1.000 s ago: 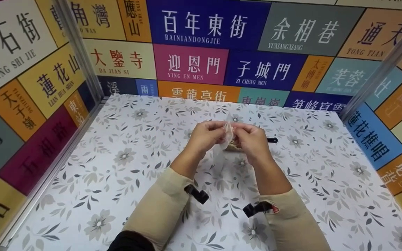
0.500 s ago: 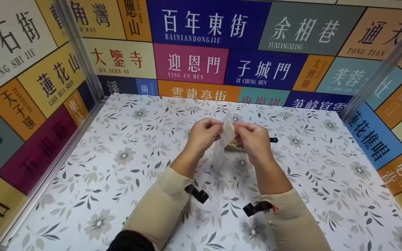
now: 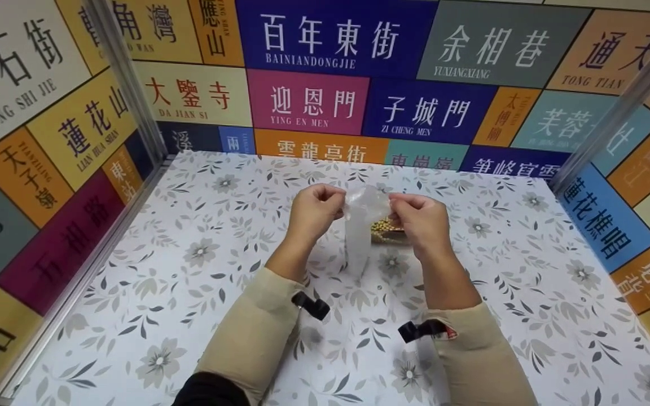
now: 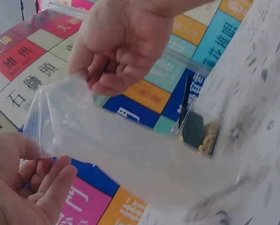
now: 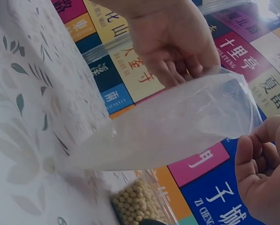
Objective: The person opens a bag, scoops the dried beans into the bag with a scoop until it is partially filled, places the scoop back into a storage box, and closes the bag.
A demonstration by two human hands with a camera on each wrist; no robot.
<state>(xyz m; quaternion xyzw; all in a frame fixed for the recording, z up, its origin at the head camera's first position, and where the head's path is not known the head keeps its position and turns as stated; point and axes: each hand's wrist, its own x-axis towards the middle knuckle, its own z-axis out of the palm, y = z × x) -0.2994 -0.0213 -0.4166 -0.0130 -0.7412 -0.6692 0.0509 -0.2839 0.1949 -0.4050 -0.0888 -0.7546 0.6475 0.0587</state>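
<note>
"Left hand (image 3: 313, 214) and right hand (image 3: 422, 221) are standing farther apart than half a second ago, and the translucent bag (image 3: 358, 237) is showing a wider top between them."

"How are the fingers engaging?"

"Each hand is pinching one edge of the bag's mouth, left hand on the left side, right hand on the right. Nothing is showing inside it that I can make out."

"Where is it hanging?"

"Between the hands, above the flowered table (image 3: 189, 304). Whether its lower end is touching, I cannot tell."

"What is standing nearby?"

"On the table, to the far right of the bag, a clear container (image 5: 161, 188) is holding round yellow beans (image 5: 134, 202); the right hand is partly covering it in the head view. A dark utensil (image 4: 193, 129) appears to be resting in it."

"Which faults are you noting?"

"Three, in my judgement. Slick film is offering those fingertips little purchase, so an edge could slip. Slackening tension could let the walls cling together. Worst, the right hand is working close to the container; a careless sweep could be tipping it and scattering beans."
</note>
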